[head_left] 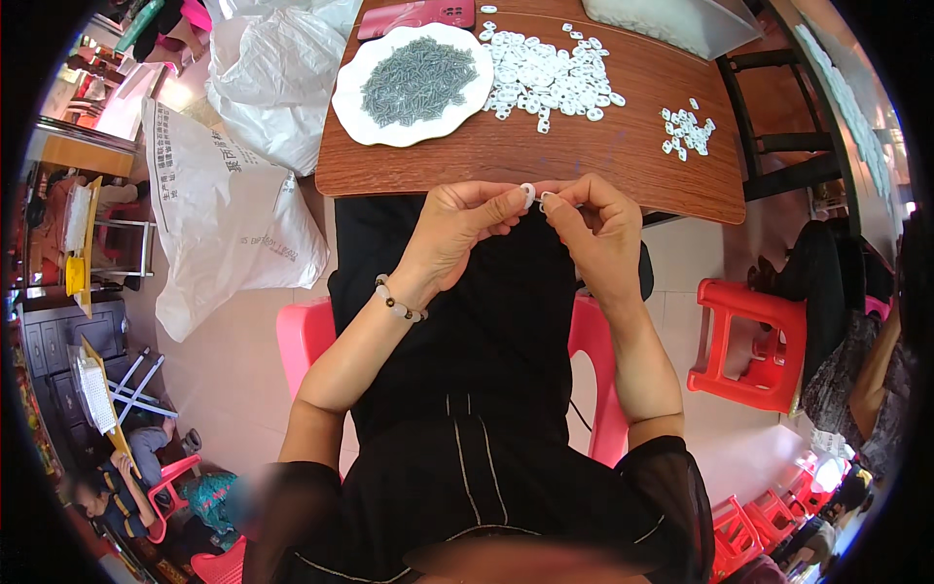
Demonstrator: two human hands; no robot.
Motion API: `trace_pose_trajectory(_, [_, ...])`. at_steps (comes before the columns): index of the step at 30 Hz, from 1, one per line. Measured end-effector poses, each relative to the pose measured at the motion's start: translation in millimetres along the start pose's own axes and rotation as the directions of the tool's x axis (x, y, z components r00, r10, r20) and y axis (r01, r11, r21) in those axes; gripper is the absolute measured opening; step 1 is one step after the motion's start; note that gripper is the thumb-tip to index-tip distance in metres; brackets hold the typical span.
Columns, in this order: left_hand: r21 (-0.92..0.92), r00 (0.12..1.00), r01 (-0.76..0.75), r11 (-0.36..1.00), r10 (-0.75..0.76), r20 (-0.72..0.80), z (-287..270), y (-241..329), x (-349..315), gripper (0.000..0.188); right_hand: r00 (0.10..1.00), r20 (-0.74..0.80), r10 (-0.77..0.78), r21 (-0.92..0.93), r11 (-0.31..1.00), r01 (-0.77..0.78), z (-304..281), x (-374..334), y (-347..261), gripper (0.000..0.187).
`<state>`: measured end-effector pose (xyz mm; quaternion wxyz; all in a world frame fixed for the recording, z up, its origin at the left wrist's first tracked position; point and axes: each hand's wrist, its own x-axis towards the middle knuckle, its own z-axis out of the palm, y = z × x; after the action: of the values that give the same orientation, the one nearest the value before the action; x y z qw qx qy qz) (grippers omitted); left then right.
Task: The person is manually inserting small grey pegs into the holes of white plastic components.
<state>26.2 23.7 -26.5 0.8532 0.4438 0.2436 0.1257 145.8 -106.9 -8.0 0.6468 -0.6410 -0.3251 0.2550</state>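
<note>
Just off the table's near edge, my two hands meet fingertip to fingertip. My left hand (469, 229) is closed in a pinch on a small white oval plastic piece (528, 191) with a hole in it. Thumb and finger of my right hand (600, 232) pinch another small white bit (545, 198), mostly covered by the fingertips. Whether the two bits touch I cannot tell. Beyond the hands lies a spread pile of white pieces with holes (550, 76). To its left, a white scalloped plate (352, 109) carries a heap of tiny grey rod-like parts (418, 82).
A smaller group of white pieces (687, 130) lies at the right of the brown table (584, 161). Behind are a pinkish-red phone (416, 17) and a clear bin (671, 24). White sacks (229, 214) stand left, a red stool (749, 346) right. Other people sit around the room.
</note>
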Motion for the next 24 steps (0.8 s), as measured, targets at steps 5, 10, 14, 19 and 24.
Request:
trace_pose_trajectory(5, [0.113, 0.997, -0.073, 0.991, 0.074, -0.005, 4, 1, -2, 0.02, 0.996, 0.011, -0.092, -0.045, 0.995, 0.092, 2, 1, 4, 0.006])
trace_pose_trajectory(10, [0.146, 0.994, -0.109, 0.983, 0.107, 0.021, 5, 11, -6, 0.025, 0.998, 0.06, -0.036, 0.087, 0.996, 0.03, 1, -1, -6, 0.006])
trace_pose_trajectory(14, [0.178, 0.992, -0.121, 0.976, 0.112, 0.059, 3, 18, -7, 0.026, 0.994, 0.109, -0.022, 0.145, 0.989, 0.006, 1, -2, -8, 0.004])
trace_pose_trajectory(19, [0.21, 0.992, -0.119, 0.97, 0.107, 0.067, 2, 20, -9, 0.024, 0.993, 0.117, -0.027, 0.141, 0.99, 0.011, 1, -1, -5, 0.004])
trace_pose_trajectory(24, [0.275, 0.989, -0.149, 0.95, 0.14, 0.054, 6, 21, -10, 0.021, 0.993, 0.117, -0.018, 0.152, 0.988, 0.0, 1, 0, -3, 0.003])
